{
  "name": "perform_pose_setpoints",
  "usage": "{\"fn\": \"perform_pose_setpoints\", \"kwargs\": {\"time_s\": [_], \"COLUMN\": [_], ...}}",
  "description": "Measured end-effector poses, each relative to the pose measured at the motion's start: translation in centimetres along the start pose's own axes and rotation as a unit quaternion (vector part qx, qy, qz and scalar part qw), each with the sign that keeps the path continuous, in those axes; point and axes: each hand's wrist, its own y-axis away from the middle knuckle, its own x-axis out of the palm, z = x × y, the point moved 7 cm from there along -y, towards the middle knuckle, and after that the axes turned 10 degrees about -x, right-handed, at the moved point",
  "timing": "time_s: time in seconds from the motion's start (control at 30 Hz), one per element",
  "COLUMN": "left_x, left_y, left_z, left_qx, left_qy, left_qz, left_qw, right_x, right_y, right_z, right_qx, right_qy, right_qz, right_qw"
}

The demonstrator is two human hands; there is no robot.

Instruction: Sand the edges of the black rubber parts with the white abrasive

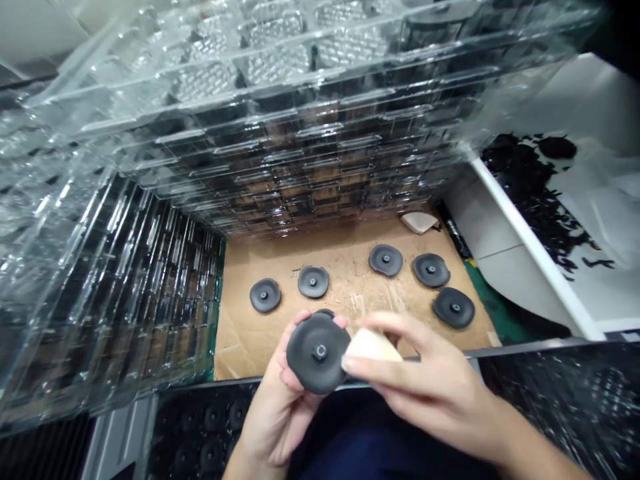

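My left hand [287, 407] is closed around the edge of a black disc [310, 363], a rounded part with a small raised hub at its centre. Pinched in my right hand [430, 380] is a cream-coloured sponge wedge [373, 345], close against the right side of the disc; whether they touch I cannot tell. Several similar discs lie on the cardboard sheet [350, 297], among them one at the left [265, 295] and one at the right [453, 307]. Another disc [326, 313] is mostly hidden behind the held one.
Tall stacks of clear plastic trays rise at the back [300, 133] and left [125, 267]. A second pale wedge [419, 222] lies at the back right. Black scraps [530, 193] fill part of a white bin [530, 233] on the right. Below left, a tray [200, 427] holds more discs.
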Motion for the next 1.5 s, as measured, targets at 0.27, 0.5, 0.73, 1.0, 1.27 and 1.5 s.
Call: {"fn": "perform_pose_setpoints", "kwargs": {"time_s": [0.27,0.5,0.73,1.0,1.27,1.5], "left_x": [2.2,2.4,1.5,2.0,2.7,2.3], "left_y": [1.0,0.8,1.2,0.7,0.5,0.9], "left_z": [-2.7,-1.5,-0.7,-0.8,-0.8,-0.8], "left_qx": [0.071,0.028,0.002,0.029,0.135,0.175], "left_qy": [-0.015,-0.026,-0.044,-0.032,-0.004,0.001], "left_qz": [-0.002,0.006,-0.037,-0.022,-0.026,-0.034], "left_qw": [0.997,0.999,0.998,0.999,0.991,0.984], "right_x": [-0.2,-0.9,-1.0,-0.5,-0.2,0.3], "right_y": [0.4,3.0,-0.9,0.3,1.1,0.6], "right_z": [0.1,-2.0,1.1,1.1,2.1,2.3], "right_qx": [-0.010,0.144,-0.065,-0.027,0.022,0.025], "right_qy": [-0.085,-0.064,-0.006,0.005,0.045,0.030], "right_qz": [-0.042,-0.143,-0.013,-0.073,-0.131,-0.124], "right_qw": [0.995,0.977,0.998,0.997,0.990,0.991]}}
